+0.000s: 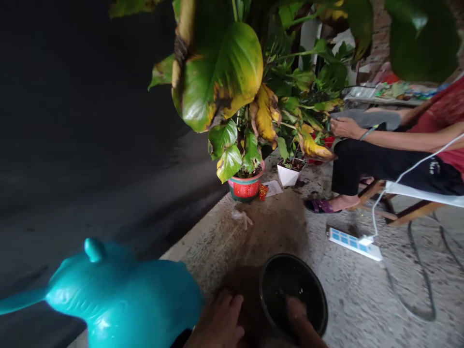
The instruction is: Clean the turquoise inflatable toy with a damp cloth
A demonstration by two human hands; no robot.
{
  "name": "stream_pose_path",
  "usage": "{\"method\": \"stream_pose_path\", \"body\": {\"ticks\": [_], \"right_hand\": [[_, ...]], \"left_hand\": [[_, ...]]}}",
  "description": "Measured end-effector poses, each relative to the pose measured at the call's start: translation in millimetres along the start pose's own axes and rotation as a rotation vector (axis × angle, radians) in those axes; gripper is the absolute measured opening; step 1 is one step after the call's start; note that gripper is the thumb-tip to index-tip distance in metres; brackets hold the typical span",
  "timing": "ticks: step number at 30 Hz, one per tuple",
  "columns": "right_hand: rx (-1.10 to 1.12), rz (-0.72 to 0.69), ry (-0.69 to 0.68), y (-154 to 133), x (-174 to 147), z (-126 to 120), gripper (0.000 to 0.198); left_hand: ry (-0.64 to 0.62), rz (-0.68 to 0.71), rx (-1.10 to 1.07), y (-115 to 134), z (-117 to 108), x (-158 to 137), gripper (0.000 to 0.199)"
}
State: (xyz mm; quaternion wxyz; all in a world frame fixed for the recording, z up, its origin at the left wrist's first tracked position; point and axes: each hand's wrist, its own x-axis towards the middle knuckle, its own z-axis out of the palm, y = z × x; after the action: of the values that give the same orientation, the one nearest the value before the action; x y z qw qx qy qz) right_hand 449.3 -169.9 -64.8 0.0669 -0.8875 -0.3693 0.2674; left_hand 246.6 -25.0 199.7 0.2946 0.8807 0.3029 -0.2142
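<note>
My right hand (pixel 296 311) reaches down into a round black basin (pixel 324 316) on the floor. Its fingers are lost in the dark inside, where a few small glints show, so I cannot make out whether they hold anything. To the left of the basin, apart from it, is my left hand (pixel 223 321), with its fingers extended loosely and no object visible in them. Beside that hand stands a large glossy turquoise animal-shaped thing (pixel 145 295) with a rounded body and a long thin part pointing left.
Large-leaved plants grow in a red and green pot (pixel 246 187) and a white pot (pixel 289 175). A seated person (pixel 391 159) holds grey cloth at the right. A power strip (pixel 353 244) with cables lies on the concrete floor. A dark wall (pixel 90 145) runs along the left.
</note>
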Motion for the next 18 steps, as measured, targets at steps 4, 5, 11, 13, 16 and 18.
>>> {"method": "stream_pose_path", "body": {"ticks": [4,5,11,13,16,18], "right_hand": [[0.009,-0.040,0.072,9,-9,-17,0.039],[0.018,-0.058,0.092,12,-10,-23,0.043],[0.105,-0.193,0.205,24,-20,-66,0.038],[0.133,-0.230,0.234,23,-24,-81,0.036],[0.282,-0.275,0.294,17,-32,-107,0.034],[0.428,-0.315,0.336,10,-40,-125,0.030]], "left_hand": [[0.101,0.048,-0.063,-28,17,-3,0.060],[0.094,0.034,-0.078,-30,17,-5,0.060],[0.071,-0.022,-0.253,7,-11,-10,0.056],[0.129,-0.044,-0.344,20,-15,-8,0.054],[0.172,-0.117,-0.483,36,-13,0,0.055],[0.177,-0.152,-0.606,48,-8,10,0.054]]}}
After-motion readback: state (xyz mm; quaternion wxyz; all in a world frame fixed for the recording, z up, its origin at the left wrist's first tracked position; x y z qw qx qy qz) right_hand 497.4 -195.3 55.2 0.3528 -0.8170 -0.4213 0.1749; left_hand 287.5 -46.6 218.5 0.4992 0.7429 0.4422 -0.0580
